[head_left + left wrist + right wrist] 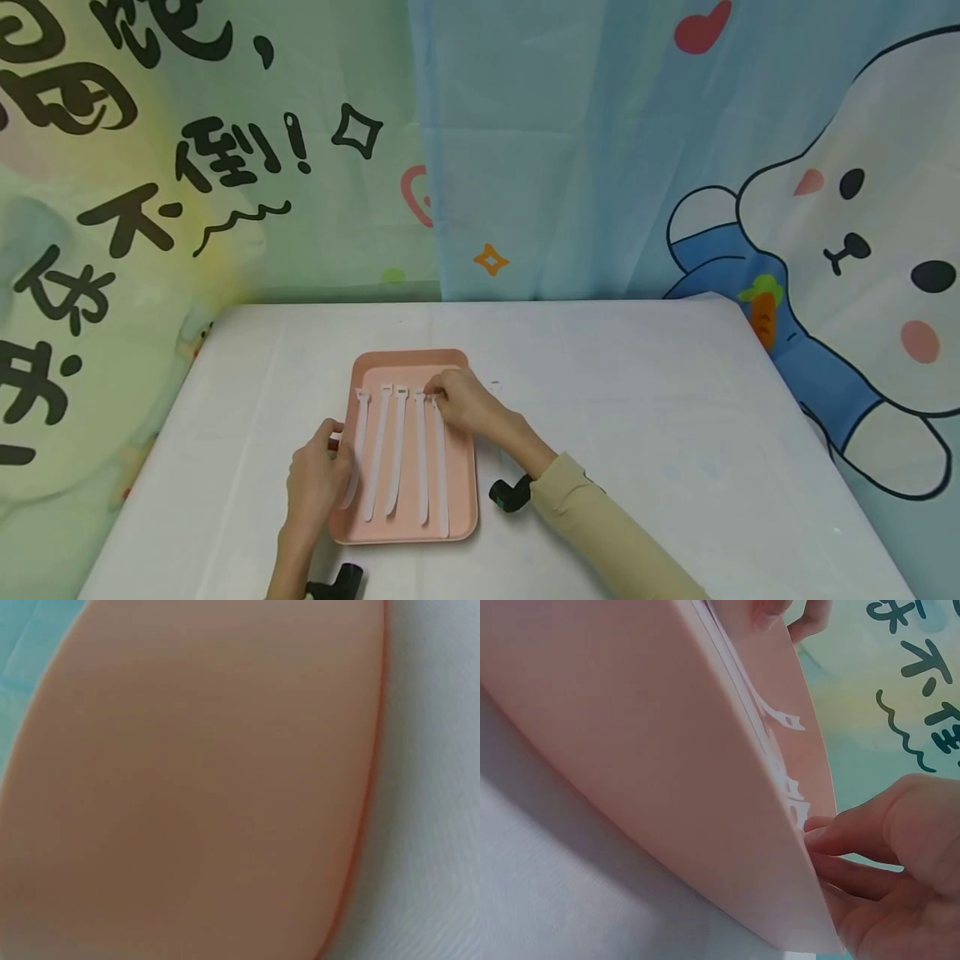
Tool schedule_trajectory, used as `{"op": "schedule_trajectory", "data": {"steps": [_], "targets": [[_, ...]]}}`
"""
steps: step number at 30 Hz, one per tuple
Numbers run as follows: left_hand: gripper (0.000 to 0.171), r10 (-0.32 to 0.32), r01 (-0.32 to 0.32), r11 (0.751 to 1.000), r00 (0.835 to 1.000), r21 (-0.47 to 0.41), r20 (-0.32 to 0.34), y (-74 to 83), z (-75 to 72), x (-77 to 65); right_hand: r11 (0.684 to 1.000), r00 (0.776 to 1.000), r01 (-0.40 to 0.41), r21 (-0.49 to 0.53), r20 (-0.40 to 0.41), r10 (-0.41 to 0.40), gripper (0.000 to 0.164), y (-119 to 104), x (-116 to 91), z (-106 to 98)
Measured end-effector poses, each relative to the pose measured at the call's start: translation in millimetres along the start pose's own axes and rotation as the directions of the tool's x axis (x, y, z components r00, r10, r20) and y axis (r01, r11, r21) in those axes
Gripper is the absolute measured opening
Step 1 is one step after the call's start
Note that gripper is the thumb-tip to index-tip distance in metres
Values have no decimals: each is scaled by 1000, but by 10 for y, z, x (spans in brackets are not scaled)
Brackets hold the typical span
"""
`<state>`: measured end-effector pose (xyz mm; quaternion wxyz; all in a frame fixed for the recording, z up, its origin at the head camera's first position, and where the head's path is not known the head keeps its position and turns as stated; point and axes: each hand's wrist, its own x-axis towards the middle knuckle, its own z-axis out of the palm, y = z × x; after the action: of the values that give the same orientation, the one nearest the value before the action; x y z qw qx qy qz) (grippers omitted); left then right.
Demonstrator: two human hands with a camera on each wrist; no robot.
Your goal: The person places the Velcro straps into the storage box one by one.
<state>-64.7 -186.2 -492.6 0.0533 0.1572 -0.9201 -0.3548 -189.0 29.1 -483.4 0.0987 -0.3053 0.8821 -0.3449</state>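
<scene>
Several long white plastic sticks with small forked, notched heads lie lengthwise side by side in a pink tray [405, 363]. My right hand [467, 402] is at the tray's upper right and pinches the head of the rightmost white stick [441, 475]. In the right wrist view, the thumb and fingers of the right hand [885, 862] meet at that end, beside the tray's wall [660, 750]. At the tray's left side, my left hand [318, 475] grips the rim with curled fingers, close to the leftmost stick [360, 433]. The tray's outer wall [202, 780] fills most of the left wrist view.
A white cloth covers the table [637, 417] under the tray. Black wrist devices show at the left wrist [337, 582] and at the right wrist [512, 493]. Behind the table hangs a printed curtain [540, 150] with writing and a cartoon animal.
</scene>
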Motion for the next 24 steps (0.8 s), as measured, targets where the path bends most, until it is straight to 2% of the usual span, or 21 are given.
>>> {"op": "schedule_trajectory", "data": {"steps": [7,12,17,21,24], "targets": [[26,1,-1,1000,1000,3,3,10,-6,2,1000,996,-24,4,-86,25,26,-44,-52,-8],[28,-2,2,1000,1000,7,0,14,-8,-2,999,992,-51,18,-116,53,27,-80,-123,-52],[29,1,-1,1000,1000,6,3,17,-16,-6,998,986,-28,49,-166,36,25,-53,-195,-98],[28,3,-3,1000,1000,14,1,35,-16,-4,996,968,13,93,-252,11,26,16,-270,-159],[28,6,-6,1000,1000,13,-3,49,-17,0,992,938,37,118,-346,6,26,115,-318,-218]]}}
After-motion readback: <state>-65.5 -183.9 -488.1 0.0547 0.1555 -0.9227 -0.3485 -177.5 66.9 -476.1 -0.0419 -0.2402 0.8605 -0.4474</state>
